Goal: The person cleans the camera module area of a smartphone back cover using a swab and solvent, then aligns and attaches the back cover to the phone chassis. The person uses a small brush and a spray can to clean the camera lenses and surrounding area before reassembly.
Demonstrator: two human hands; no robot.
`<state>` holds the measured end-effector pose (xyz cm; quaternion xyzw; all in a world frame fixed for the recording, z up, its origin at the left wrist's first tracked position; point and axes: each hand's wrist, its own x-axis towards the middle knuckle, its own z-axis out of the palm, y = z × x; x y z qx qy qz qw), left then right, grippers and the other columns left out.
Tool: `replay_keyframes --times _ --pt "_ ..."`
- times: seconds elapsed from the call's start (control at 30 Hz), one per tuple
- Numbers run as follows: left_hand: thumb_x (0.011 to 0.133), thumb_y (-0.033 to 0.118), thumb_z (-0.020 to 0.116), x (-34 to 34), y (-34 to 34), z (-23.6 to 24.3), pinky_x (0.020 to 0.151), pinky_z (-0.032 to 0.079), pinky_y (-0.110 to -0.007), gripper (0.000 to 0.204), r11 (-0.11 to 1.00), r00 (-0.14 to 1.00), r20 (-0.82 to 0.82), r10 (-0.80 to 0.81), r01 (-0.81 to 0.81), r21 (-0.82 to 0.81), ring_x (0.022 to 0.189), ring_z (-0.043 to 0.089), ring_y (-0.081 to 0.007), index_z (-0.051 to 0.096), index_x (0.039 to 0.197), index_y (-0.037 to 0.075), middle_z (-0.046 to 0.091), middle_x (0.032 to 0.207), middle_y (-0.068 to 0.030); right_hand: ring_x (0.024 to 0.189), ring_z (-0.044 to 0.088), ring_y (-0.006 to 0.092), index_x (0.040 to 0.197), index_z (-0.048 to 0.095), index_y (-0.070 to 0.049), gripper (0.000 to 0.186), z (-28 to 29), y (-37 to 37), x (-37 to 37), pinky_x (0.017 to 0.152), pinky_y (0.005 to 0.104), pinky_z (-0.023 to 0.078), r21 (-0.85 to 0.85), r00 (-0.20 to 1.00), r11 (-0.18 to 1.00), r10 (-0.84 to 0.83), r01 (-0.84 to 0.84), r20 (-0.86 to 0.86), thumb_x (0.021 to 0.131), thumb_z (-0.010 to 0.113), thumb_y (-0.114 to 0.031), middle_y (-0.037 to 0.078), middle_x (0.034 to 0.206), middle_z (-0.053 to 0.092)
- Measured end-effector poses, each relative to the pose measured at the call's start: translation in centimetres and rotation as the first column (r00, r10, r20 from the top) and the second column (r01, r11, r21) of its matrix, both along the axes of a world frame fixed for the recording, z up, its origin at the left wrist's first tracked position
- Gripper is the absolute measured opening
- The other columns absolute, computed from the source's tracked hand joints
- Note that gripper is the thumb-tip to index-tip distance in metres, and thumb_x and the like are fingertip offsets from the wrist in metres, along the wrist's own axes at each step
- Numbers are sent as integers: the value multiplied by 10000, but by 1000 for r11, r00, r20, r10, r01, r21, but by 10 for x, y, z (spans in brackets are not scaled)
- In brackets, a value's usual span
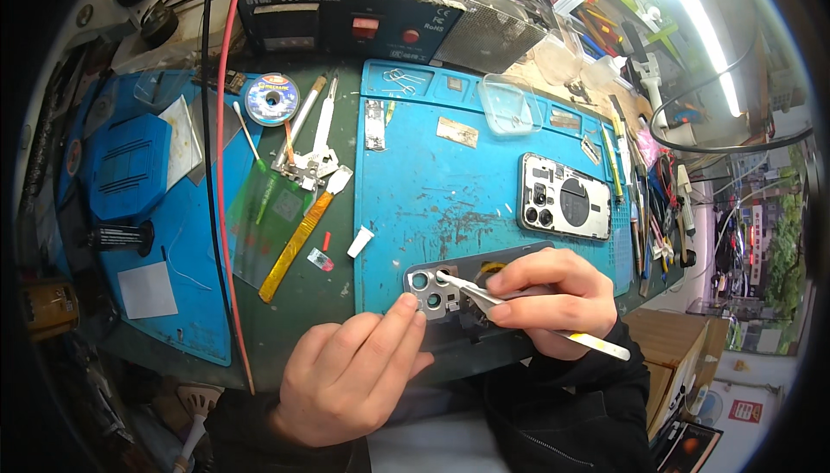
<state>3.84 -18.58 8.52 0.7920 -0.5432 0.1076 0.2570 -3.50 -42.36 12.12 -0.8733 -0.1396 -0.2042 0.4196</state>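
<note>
Phone cover, dark grey, at the lower centre of the frame, near the bottom edge of a blue mat; long axis running roughly left to right, rising slightly toward the right, camera end pointing left, far end partly hidden. Just one such cover, with three large round holes at that end. One opened phone, pale with a black disc, right of centre in the frame, long axis also left to right, dipping slightly to the right, camera corner at lower left. Also one spool, one cotton swab and one clear tub toward the top, plus one blue box at left. Left hand, at lower centre, with fingers stretched forward and close together, thumb a little apart, a fingertip at the cover's lower left edge. Right hand, lower right of centre, pinched narrow around one slim white tool, its tip at the upper right hole, its blunt, yellow-marked end toward the lower right.
</note>
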Motion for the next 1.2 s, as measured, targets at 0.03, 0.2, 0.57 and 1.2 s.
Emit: replay_keyframes --times 0.03,0.2,0.57,1.2 --pt "843 254 752 0 0 0 703 449 -270 302 1000 1000 -2 -4 4 0 949 600 -142 754 1062 46 708 1174 -41 732 674 208 959 755 -85 276 1 0 -4 618 243 526 13 999 1000 -9 10 -42 747 754 92 161 942 694" --pt "838 270 765 -1 -2 1 683 464 -302 332 1000 999 -42 5 -5 -14 923 601 -175 749 1086 49 709 1197 -44 805 693 235 1004 735 -41 266 3 -2 -12 672 292 553 42 990 999 -10 16 -142 771 775 79 144 968 695" --pt "825 270 780 -2 -2 1 676 469 -315 337 1000 998 -63 21 -23 -21 915 614 -185 750 1084 56 713 1202 -48 791 694 269 1100 711 30 363 4 2 -9 656 325 565 -49 987 997 49 -57 -154 752 814 51 153 972 694" --pt "890 257 706 0 1 -5 702 438 -265 265 1000 1000 -30 0 -1 -31 946 617 -131 747 1057 55 709 1186 -46 635 594 170 1081 726 26 394 -9 5 -4 556 289 517 -321 992 939 119 -125 -37 688 727 22 116 991 683"
